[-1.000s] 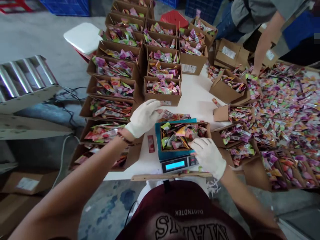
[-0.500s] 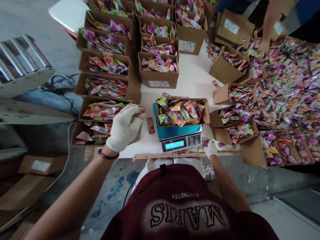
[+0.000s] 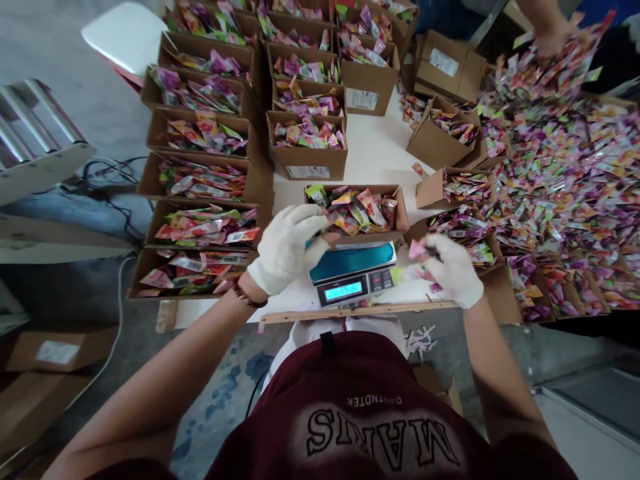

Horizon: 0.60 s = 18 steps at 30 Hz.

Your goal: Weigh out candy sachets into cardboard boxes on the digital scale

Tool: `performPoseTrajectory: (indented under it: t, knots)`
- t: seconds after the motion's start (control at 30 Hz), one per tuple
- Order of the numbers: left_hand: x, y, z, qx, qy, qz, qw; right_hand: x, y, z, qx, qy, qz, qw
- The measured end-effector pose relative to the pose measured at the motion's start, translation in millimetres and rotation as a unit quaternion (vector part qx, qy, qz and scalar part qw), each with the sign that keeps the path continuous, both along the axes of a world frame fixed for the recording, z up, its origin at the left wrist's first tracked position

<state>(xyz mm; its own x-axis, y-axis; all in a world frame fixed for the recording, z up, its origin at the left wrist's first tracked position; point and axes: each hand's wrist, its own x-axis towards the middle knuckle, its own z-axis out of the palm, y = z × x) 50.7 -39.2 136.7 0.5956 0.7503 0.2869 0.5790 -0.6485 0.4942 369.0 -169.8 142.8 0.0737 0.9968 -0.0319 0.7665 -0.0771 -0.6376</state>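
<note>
My left hand (image 3: 294, 248), in a white glove with bare fingertips, is at the near left corner of a cardboard box (image 3: 367, 237) of small colourful packets (image 3: 357, 210). Its fingers curve with a gap between them and the thumb; whether they touch the box is hard to tell. Below the box is a scale (image 3: 345, 290) with a teal platform and a lit display. To the right of the scale my gloved right hand (image 3: 454, 270) is closed on several packets (image 3: 417, 250), pink and green ones, blurred by motion.
Packed boxes (image 3: 200, 223) stand in rows at the left and back (image 3: 307, 163). On the right are more open boxes (image 3: 443, 137) and a large heap of packets (image 3: 560, 173). A co-worker's hand (image 3: 553, 37) is over the heap. A wooden strip (image 3: 360, 312) edges the table.
My left hand has moved right to the box corner. My right hand has risen from the table edge with packets. The box sits farther back over the platform. The co-worker's hand lifts packets.
</note>
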Motion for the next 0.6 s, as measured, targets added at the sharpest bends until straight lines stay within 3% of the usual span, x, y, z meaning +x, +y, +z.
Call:
performPoseTrajectory:
  t: [0.07, 0.13, 0.2, 0.27, 0.37, 0.47, 0.6]
  knots:
    - [11.9, -4.4, -3.8, 0.039, 0.057, -0.025, 0.997, -23.3, 44.7, 28.1, 0.141, -0.001, -0.025, 0.990]
    - [22.1, -8.6, -7.7, 0.067, 0.104, -0.030, 0.992, -49.9, 88.6, 39.4, 0.209, -0.007, -0.042, 0.977]
    - [28.7, -10.3, -11.3, 0.086, 0.134, -0.018, 0.987, -71.2, 120.3, 36.9, 0.178, -0.034, -0.019, 0.983]
    - [29.6, -9.9, -13.8, 0.105, 0.144, -0.019, 0.984, -78.9, 135.0, 28.9, 0.103, -0.066, 0.047, 0.991]
    - [18.2, -13.7, -14.4, 0.124, 0.130, -0.054, 0.982, -58.5, 138.2, 19.4, 0.094, -0.039, 0.125, 0.987]
    - [-3.5, -33.1, -13.7, 0.137, 0.096, -0.077, 0.983, -24.0, 154.3, 7.0, 0.119, 0.030, 0.074, 0.990]
    - [-24.0, -69.7, -17.0, 0.136, 0.062, -0.054, 0.987, -24.8, 214.5, -39.7, 0.005, -0.030, 0.069, 0.997]
